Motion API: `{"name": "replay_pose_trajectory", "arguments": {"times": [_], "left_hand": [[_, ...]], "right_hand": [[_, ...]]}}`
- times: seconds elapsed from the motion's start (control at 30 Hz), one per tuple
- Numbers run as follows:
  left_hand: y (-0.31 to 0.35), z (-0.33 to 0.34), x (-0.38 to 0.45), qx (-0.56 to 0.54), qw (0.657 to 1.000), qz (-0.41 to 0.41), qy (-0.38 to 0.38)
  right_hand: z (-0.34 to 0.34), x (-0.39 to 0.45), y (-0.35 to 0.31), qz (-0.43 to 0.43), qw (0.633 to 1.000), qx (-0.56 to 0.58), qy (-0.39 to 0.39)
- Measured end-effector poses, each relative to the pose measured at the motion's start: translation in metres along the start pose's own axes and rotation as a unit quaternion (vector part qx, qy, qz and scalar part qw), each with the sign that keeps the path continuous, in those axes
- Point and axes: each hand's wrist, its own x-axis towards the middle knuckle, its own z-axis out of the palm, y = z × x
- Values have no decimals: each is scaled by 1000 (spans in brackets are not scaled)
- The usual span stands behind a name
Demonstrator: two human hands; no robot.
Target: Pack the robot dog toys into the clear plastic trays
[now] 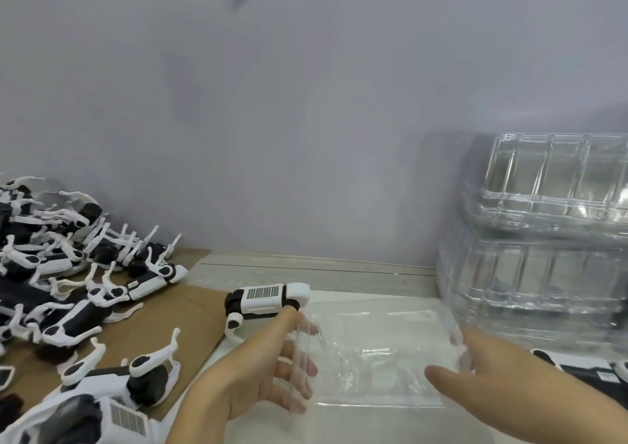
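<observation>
A clear plastic tray (377, 352) lies flat on the white table surface in front of me. My left hand (258, 372) touches its left edge, fingers spread and nearly straight, some seen through the plastic. My right hand (492, 379) lies at the tray's right edge with fingers extended. One white and black robot dog toy (266, 299) stands just behind the tray's left corner, by my left index fingertip. A heap of the same robot dog toys (64, 273) covers the brown cardboard at the left.
A tall stack of clear trays (543, 239) stands at the right against the grey wall. Another toy (588, 372) lies partly hidden at the right edge under that stack. More toys (112, 392) sit near the lower left. Brown cardboard (190, 321) borders the tray's left.
</observation>
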Motion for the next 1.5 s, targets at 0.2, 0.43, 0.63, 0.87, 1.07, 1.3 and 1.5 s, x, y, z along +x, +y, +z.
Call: {"name": "replay_pose_trajectory", "arguments": {"times": [0.2,0.43,0.63,0.87,1.07,1.3,1.5], "left_hand": [[-6,1,3,116,991,-13,59],[4,-17,8,298,909,133,260],[-13,-29,41,402,842,202,300],[-19,-28,56,459,775,220,375],[3,-16,36,323,777,312,440],[39,36,4,57,879,352,317],[41,72,3,-61,933,333,119]], "right_hand": [[24,10,-13,28,998,-55,-29],[21,12,-13,15,999,-46,15],[24,13,-20,-53,992,-33,113],[39,21,-20,-101,981,-1,168],[43,27,-24,-170,956,54,232],[50,22,-45,-281,913,151,256],[56,19,-52,-317,908,143,234]]}}
